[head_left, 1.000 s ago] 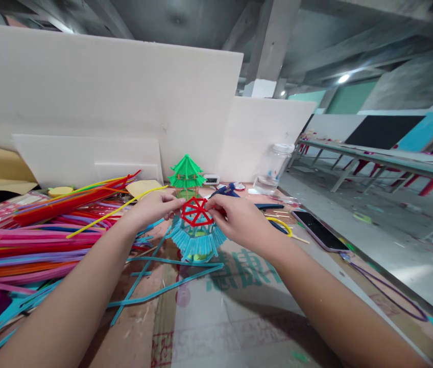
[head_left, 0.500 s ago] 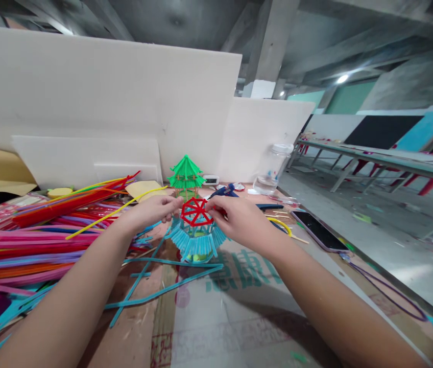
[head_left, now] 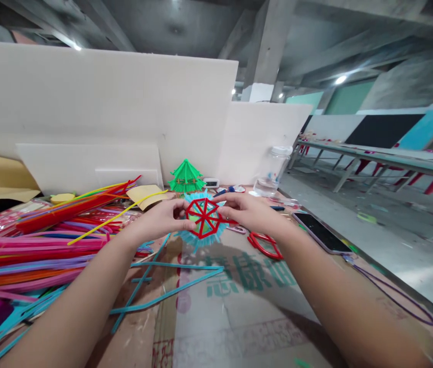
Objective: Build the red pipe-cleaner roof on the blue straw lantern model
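Observation:
Between my hands is a small pipe-cleaner pavilion tier, tipped so its top faces me. Its red octagonal frame with spokes (head_left: 204,219) sits over a ring of light-blue roof strips (head_left: 197,242). My left hand (head_left: 165,221) grips the left side, thumb on the red rim. My right hand (head_left: 245,212) holds the right edge with its fingertips, partly hidden behind the thumb. Just behind stands a green peaked roof piece (head_left: 186,176). Bent light-blue pipe cleaners (head_left: 174,294) lie in front on the left.
Bundles of coloured pipe cleaners (head_left: 36,250) cover the left side. Red-handled scissors (head_left: 265,246) lie by my right wrist, a phone (head_left: 321,232) farther right. A clear jar (head_left: 273,171) and white foam boards (head_left: 105,97) stand at the back.
The blue tier with its red frame has tipped toward me, showing its top. My hands have shifted to its sides. The red-handled scissors now show near my right wrist.

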`<state>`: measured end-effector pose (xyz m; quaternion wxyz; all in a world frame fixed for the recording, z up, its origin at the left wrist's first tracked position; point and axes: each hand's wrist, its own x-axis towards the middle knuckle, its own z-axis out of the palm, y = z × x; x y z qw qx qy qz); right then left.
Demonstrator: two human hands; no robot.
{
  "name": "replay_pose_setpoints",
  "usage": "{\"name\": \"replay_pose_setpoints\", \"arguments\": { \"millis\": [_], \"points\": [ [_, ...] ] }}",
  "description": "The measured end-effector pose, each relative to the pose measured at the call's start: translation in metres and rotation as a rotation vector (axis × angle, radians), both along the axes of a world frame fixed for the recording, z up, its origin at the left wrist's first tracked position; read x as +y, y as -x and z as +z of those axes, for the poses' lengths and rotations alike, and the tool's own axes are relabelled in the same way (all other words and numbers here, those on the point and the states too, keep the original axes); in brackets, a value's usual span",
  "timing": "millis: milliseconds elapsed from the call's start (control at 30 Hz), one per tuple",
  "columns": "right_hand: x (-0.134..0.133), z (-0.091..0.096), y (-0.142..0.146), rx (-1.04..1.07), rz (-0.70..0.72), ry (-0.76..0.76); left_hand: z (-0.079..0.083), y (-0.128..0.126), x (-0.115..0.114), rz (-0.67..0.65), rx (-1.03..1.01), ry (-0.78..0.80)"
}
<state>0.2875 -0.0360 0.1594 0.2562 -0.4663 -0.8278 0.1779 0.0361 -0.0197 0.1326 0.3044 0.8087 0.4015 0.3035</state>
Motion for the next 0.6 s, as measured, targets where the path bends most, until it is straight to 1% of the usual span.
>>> {"name": "replay_pose_setpoints", "arguments": {
  "millis": [133,200,233,267,333,400,433,533,600],
  "points": [
    [0.013,-0.012,-0.001,0.093,0.034,0.095,-0.003,0.001,0.001,-0.054,-0.024,0.056],
    [0.014,-0.013,-0.001,0.119,0.019,0.125,-0.002,0.003,0.002,-0.093,-0.060,0.104],
    [0.014,-0.012,-0.001,0.124,0.009,0.130,-0.002,0.004,0.003,-0.080,-0.096,0.120],
    [0.014,-0.011,-0.001,0.126,0.003,0.133,-0.002,0.005,0.004,-0.036,-0.143,0.124],
    [0.012,-0.008,0.000,0.130,-0.001,0.143,-0.001,0.007,0.008,0.119,-0.246,0.095],
    [0.011,-0.006,0.001,0.132,-0.005,0.161,-0.001,0.011,0.011,0.287,-0.317,0.032],
    [0.010,-0.005,0.001,0.135,-0.007,0.169,0.000,0.014,0.012,0.350,-0.331,-0.005],
    [0.011,-0.005,0.001,0.155,-0.019,0.186,0.002,0.022,0.016,0.490,-0.326,-0.101],
    [0.012,-0.007,0.001,0.175,-0.019,0.206,0.002,0.028,0.018,0.548,-0.295,-0.149]
  ]
}}
